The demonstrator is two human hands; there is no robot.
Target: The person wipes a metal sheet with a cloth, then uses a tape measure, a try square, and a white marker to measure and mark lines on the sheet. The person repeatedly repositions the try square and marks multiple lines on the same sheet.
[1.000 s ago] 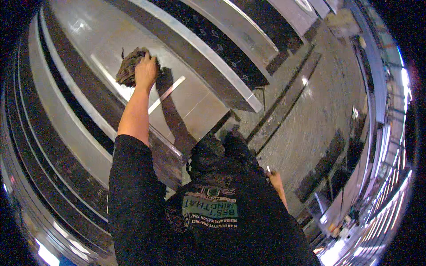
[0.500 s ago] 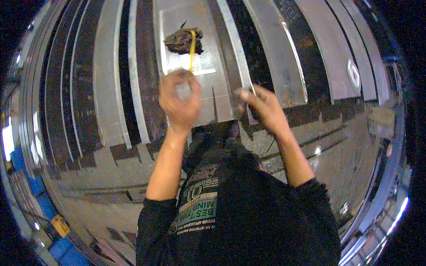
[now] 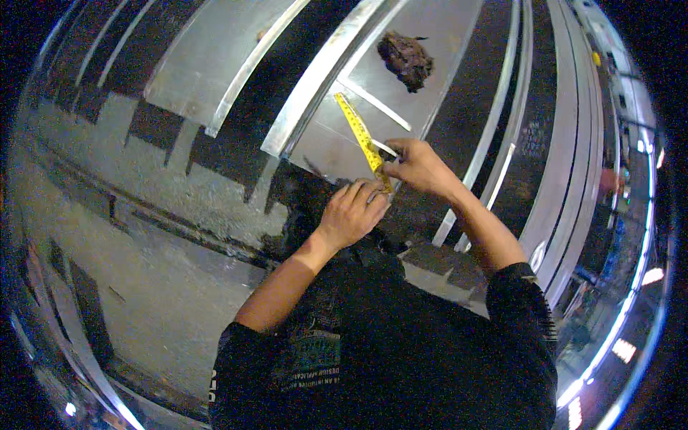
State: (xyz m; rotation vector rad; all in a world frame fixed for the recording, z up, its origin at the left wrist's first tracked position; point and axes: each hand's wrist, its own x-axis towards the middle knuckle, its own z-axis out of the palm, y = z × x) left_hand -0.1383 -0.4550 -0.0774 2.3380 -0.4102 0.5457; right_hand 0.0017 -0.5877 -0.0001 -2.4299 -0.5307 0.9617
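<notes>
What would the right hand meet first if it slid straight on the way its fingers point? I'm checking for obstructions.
Probably the yellow tape measure it already pinches; the right hand points left across the grey metal sheet. Depth is unclear.

Dim overall, with a black vignette ringing the circular fisheye view. Lit from the right, where small bright lamps blow out along the curved rim. Sharp glare streaks along the long silvery metal beams; duller sheen on the flat grey metal sheet. Deep shadows in the gaps between. Straight edges bent strongly toward the rim. Slight softness and grain throughout.
</notes>
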